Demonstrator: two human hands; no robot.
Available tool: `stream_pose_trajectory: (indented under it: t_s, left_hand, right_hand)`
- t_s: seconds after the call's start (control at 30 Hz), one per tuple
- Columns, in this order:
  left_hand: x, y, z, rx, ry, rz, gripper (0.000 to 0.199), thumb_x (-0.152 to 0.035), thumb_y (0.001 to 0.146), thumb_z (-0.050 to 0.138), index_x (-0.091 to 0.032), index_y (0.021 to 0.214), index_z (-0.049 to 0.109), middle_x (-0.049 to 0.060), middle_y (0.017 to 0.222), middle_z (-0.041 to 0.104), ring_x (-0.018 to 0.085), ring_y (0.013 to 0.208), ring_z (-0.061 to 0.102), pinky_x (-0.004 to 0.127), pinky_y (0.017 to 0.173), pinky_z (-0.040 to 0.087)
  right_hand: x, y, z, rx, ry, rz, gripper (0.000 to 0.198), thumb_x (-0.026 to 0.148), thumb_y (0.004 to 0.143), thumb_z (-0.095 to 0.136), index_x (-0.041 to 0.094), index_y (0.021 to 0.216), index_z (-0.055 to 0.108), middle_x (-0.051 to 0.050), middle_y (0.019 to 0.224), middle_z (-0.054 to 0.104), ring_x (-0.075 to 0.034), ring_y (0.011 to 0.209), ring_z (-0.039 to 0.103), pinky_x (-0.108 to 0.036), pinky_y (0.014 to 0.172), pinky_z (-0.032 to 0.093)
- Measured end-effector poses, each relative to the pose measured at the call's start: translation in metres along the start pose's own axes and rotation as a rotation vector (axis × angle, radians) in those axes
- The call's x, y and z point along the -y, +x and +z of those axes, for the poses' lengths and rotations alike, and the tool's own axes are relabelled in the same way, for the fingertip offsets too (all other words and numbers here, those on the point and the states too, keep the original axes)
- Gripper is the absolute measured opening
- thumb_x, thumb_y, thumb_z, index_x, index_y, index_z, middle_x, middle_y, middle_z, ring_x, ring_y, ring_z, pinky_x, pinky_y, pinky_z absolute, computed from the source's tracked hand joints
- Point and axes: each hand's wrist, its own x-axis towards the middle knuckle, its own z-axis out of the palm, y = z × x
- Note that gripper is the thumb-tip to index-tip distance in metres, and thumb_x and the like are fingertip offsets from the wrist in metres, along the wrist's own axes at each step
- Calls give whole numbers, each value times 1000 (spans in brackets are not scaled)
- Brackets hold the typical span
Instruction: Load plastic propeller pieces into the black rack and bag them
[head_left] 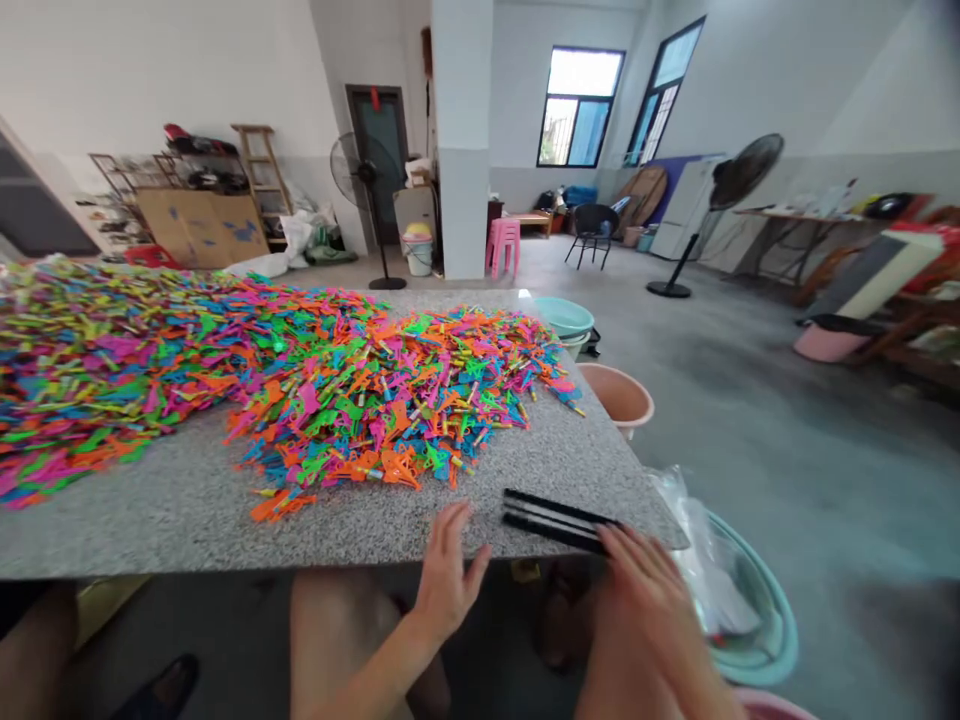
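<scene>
My left hand [445,572] is at the near edge of the speckled stone table [187,520], fingers stretched out and thumb apart, with nothing in it. Long black strips [553,534] lie side by side on the tabletop to its right. Over their right end rests my right hand [649,590], its fingers extended and touching or just above them; I cannot tell which. Beyond both hands spreads a heap of small, brightly coloured plastic pieces [390,410], pink, orange, green and blue, some with yellowish tips. A few pieces lie loose at its front edge.
A larger pile of similar pieces [112,370] covers the table's left side. Along the right edge stand a peach basin [637,400], a turquoise basin [562,315] and a teal tub [784,625] with clear plastic bags [712,570]. Another person's leg [34,650] shows at lower left.
</scene>
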Motion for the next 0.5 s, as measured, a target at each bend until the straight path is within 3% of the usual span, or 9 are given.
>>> stream_pose_trajectory:
  t_s: [0.1, 0.17, 0.23, 0.33, 0.43, 0.5]
  left_hand:
    - [7, 18, 16, 344, 119, 316, 50, -45, 96, 45, -25, 142, 42, 10, 144, 49, 29, 135, 42, 52, 111, 33]
    - [15, 23, 22, 453, 161, 382, 52, -51, 96, 43, -28, 143, 40, 6, 148, 47, 29, 136, 41, 53, 112, 31]
    - [21, 24, 27, 457, 187, 366, 53, -52, 97, 40, -28, 145, 39, 6, 149, 45, 30, 138, 39, 55, 112, 29]
    - [23, 18, 30, 397, 208, 357, 59, -55, 96, 39, -26, 147, 35, 8, 151, 42, 32, 140, 34, 57, 113, 24]
    - [24, 11, 27, 362, 186, 419, 68, -58, 94, 41, -23, 150, 28, 8, 152, 40, 32, 141, 32, 54, 115, 23]
    - [25, 9, 24, 382, 162, 461, 66, -56, 94, 43, -23, 150, 30, 7, 149, 45, 29, 138, 38, 48, 114, 27]
  right_hand:
    - [18, 42, 18, 199, 30, -54, 55, 9, 80, 49, 35, 127, 61, -4, 140, 54, -29, 137, 39, -58, 111, 25]
    - [29, 84, 29, 239, 98, -33, 50, 12, 76, 55, 31, 121, 65, -6, 140, 54, -31, 133, 43, -56, 107, 31]
    - [44, 129, 40, 199, 198, 16, 42, 15, 77, 57, 24, 117, 66, -11, 131, 59, -26, 119, 56, -44, 99, 42]
    - [72, 193, 59, 119, 269, 225, 31, 27, 86, 55, 14, 113, 61, -10, 95, 70, -22, 87, 66, -32, 80, 48]
    - [94, 241, 81, 94, 244, 399, 45, 39, 81, 64, 12, 115, 55, -9, 83, 69, -23, 80, 66, -30, 68, 47]
    - [96, 257, 89, 137, 232, 459, 43, 34, 75, 70, 13, 110, 57, -9, 85, 69, -23, 81, 67, -27, 64, 46]
